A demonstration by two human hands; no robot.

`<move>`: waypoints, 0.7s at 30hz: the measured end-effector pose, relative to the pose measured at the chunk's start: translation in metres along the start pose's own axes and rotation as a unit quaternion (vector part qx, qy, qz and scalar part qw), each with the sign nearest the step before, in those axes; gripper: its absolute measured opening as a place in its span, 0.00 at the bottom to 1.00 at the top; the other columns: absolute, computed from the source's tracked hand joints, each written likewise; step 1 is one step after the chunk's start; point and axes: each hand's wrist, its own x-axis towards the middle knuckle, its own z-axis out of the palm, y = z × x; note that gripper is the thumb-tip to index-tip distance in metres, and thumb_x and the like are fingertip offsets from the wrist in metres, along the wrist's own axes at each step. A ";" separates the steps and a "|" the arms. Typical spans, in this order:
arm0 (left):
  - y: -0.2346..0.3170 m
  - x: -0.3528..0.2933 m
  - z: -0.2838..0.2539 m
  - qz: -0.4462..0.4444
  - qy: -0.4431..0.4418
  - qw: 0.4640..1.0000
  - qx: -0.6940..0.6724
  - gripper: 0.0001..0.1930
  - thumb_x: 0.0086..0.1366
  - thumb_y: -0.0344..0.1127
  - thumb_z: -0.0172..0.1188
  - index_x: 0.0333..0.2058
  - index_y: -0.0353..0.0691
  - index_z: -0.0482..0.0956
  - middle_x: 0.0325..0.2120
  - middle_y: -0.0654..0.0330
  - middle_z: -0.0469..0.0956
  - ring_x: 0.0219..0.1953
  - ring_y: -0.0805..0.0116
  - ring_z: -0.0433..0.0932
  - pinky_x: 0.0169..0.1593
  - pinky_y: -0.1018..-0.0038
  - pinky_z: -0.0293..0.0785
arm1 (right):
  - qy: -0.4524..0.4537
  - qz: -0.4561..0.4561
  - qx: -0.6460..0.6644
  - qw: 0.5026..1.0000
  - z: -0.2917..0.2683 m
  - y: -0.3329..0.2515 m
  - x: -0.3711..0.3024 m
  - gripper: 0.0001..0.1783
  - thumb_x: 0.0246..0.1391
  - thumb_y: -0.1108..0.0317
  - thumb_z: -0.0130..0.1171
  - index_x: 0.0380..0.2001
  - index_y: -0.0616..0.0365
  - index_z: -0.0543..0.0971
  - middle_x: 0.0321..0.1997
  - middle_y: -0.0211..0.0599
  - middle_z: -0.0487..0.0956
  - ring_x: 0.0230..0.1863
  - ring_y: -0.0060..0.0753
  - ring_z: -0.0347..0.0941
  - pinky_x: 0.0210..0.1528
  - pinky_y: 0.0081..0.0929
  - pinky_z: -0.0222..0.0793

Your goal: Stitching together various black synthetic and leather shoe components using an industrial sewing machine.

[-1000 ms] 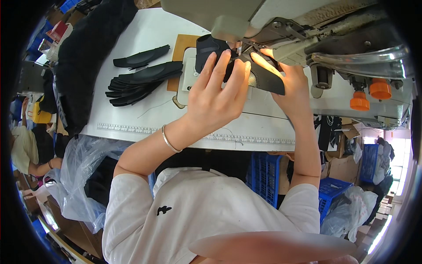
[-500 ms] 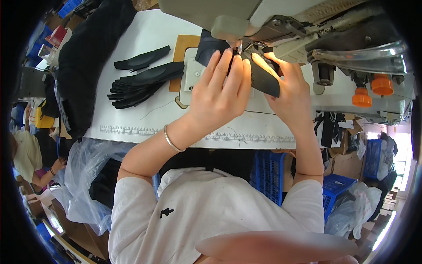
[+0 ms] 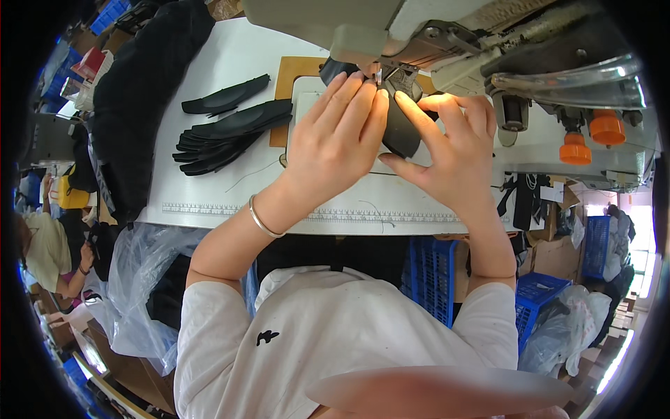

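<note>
A dark curved piece of material (image 3: pixel 403 137) lies on the bed of a sewing machine (image 3: pixel 314 24), under the lit presser foot (image 3: pixel 377 75). My left hand (image 3: pixel 335 133) rests flat on it, fingers stretched toward the needle area and covering part of the piece. On the other side my right hand (image 3: pixel 447 143) is open, its index fingertip at the piece's edge by the foot and its thumb near the lower tip. Left of the machine bed, similar black curved pieces (image 3: pixel 234 129) lie in a fanned stack, with another black piece (image 3: pixel 227 96) above them.
A large black fabric bundle (image 3: pixel 143 98) covers the table's left side. A printed ruler strip (image 3: pixel 314 215) runs along the front edge of the white table (image 3: pixel 209 188). Orange knobs (image 3: pixel 575 149) hang at the right. Blue crates (image 3: pixel 537 297) and plastic bags stand below; another person sits far left.
The dark piece has swung so its lower tip points more downward and left. My right hand has loosened from it and spread its fingers; my left hand has shifted slightly left.
</note>
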 end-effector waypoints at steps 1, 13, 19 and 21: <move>0.001 0.001 -0.001 0.001 0.000 1.000 -0.002 0.15 0.50 0.27 0.62 0.39 0.29 0.81 0.40 0.51 0.80 0.49 0.54 0.81 0.55 0.61 0.81 | 0.000 0.002 -0.001 1.000 0.000 0.003 0.000 0.33 0.34 0.61 0.76 0.51 0.48 0.84 0.45 0.29 0.75 0.46 0.40 0.70 0.47 0.38 0.70; -0.015 -0.003 -0.001 0.029 0.021 0.999 -0.038 0.16 0.47 0.27 0.62 0.38 0.32 0.83 0.38 0.53 0.80 0.45 0.55 0.82 0.53 0.61 0.83 | -0.053 0.154 0.380 0.911 0.017 0.007 -0.013 0.26 0.55 0.67 0.69 0.59 0.50 0.80 0.34 0.38 0.84 0.29 0.31 0.76 0.37 0.25 0.72; -0.020 -0.003 0.001 -0.009 0.037 0.993 -0.114 0.17 0.43 0.21 0.63 0.37 0.32 0.83 0.37 0.54 0.81 0.46 0.55 0.83 0.54 0.60 0.83 | -0.059 0.222 0.477 0.849 0.022 -0.006 -0.023 0.26 0.53 0.71 0.70 0.57 0.51 0.82 0.43 0.38 0.87 0.40 0.23 0.82 0.47 0.22 0.75; -0.020 -0.003 0.001 -0.056 0.055 0.984 -0.158 0.20 0.40 0.17 0.61 0.37 0.33 0.84 0.36 0.55 0.83 0.47 0.53 0.84 0.55 0.59 0.83 | -0.022 0.195 0.520 0.831 0.023 -0.009 -0.029 0.28 0.48 0.80 0.71 0.56 0.63 0.81 0.52 0.36 0.84 0.50 0.22 0.78 0.53 0.21 0.72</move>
